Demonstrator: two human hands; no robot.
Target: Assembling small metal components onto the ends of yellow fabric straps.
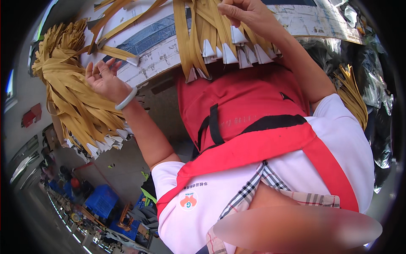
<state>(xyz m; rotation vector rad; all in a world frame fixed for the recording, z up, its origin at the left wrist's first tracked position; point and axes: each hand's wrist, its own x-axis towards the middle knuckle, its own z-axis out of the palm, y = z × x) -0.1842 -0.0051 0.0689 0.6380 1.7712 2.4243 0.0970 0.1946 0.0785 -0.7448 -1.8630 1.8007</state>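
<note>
Long golden-brown zippers [182, 38] with white ends lie across the table and hang over its near edge. My right hand [243, 12] is over them at the top of the view, thumb and fingers drawn together; whatever may be between them cannot be made out. To the left, my left hand [105, 78] is raised with its fingers apart and loosely bent, holding nothing visible. It is beside a thick bundle of the same zippers [69, 91], which hangs down at the table's left end. One single zipper's white end [133, 60] lies close to the left fingertips.
The table [158, 63] has a worn, pale, patchy edge and a dark blue strip [148, 36]. Another zipper bunch [353, 97] hangs at the right, among clear plastic bags [376, 80]. Blue crates [101, 201] stand on the floor at lower left.
</note>
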